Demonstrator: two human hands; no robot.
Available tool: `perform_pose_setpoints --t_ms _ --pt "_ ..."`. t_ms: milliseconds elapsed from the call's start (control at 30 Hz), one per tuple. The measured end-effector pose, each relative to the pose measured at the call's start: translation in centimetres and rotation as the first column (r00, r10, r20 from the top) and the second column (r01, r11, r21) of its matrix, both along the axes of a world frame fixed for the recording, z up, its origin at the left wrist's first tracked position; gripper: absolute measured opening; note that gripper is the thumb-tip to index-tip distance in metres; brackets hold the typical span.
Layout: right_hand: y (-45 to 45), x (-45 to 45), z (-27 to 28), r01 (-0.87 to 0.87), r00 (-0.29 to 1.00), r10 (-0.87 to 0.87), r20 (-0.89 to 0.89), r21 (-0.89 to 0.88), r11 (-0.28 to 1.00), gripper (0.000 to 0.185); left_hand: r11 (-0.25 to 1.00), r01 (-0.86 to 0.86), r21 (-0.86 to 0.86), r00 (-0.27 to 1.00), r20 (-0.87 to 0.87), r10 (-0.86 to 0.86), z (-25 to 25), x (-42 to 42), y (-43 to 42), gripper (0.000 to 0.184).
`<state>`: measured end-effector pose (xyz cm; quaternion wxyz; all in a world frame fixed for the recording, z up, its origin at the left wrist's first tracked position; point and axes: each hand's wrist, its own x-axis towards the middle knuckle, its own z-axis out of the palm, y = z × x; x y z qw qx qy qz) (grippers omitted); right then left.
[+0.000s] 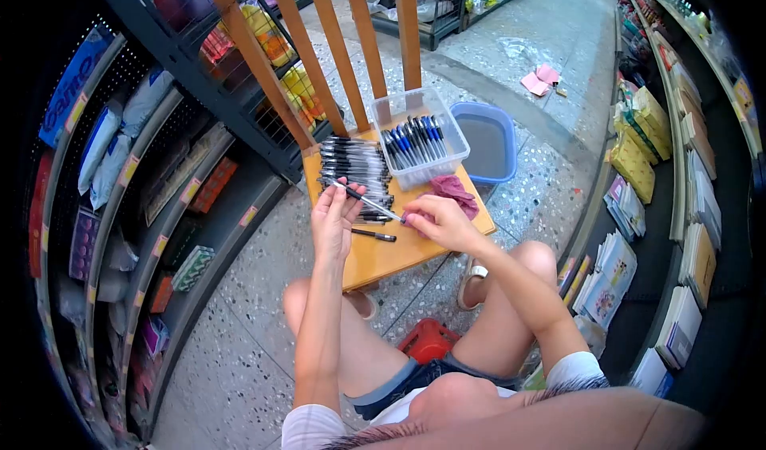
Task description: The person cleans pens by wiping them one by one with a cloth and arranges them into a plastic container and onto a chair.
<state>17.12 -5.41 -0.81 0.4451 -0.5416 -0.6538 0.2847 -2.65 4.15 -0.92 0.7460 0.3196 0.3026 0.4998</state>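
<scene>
Close by the pen (375,205) the left hand (332,217) and right hand (444,222) grip lie piled pens (359,161), a clear bin (427,172) and cloth (457,194).

Shop: left shelves (229,235) and right shelves (662,203) are lining aisle (239,346); price labels (191,190) are running along edges; notebooks (606,289) and bagged goods (104,153) are sitting on shelves; wire rack (199,75) is holding bright packets (273,43).

Black-and-pale pen (378,207), held aslant above seat (363,267), crumpled pink cloth (456,194) nearby

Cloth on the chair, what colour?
The cloth is purplish pink; it shows in the head view.
</scene>
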Motion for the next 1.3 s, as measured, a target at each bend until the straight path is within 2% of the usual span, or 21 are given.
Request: perform_pose_setpoints --t_ms 67,233,333,633,833,933,1133,1300 --pt "-0.2 -0.4 0.9 -0.016 1.0 0.015 -0.013 -0.084 0.996 0.02 1.0 0.014 -0.002 1.0 -0.014 -0.014 0.0 0.1 -0.2 0.02" --pt "-0.2 -1.1 0.2 -0.041 0.982 0.019 -0.189 -0.114 0.993 0.019 0.999 0.035 0.003 0.999 -0.018 -0.035 -0.1 0.5 -0.1 0.022" --pt "0.0 -1.0 0.3 -0.016 0.984 -0.017 -0.178 -0.183 0.983 0.019 0.999 0.043 -0.002 0.998 -0.049 -0.043 0.0 0.8 0.2 0.022" --pt "1.3 0.2 2.3 -0.01 0.989 -0.006 -0.145 -0.113 0.994 0.024 0.999 0.043 0.03 0.984 -0.176 -0.037 2.6 2.3 2.5 0.017" --pt "2.1 1.6 3.9 0.0 0.955 -0.067 -0.29 -0.225 0.974 0.024 0.992 0.114 0.056 0.963 -0.25 -0.097 3.7 4.3 5.3 0.017" --pt "3.1 2.3 2.7 0.094 0.974 -0.085 -0.208 0.033 0.995 0.023 0.988 0.144 0.05 0.953 -0.275 -0.125 5.0 6.0 6.3 0.017" --pt "3.8 4.4 4.1 0.235 0.968 -0.226 -0.104 0.076 0.969 0.019 0.976 0.208 0.063 0.947 -0.265 -0.184 5.9 9.6 8.6 0.018" --pt "4.8 6.5 4.4 0.366 0.918 -0.388 0.082 0.204 0.908 0.017 0.957 0.284 0.065 0.925 -0.281 -0.255 6.2 12.3 10.9 0.022"
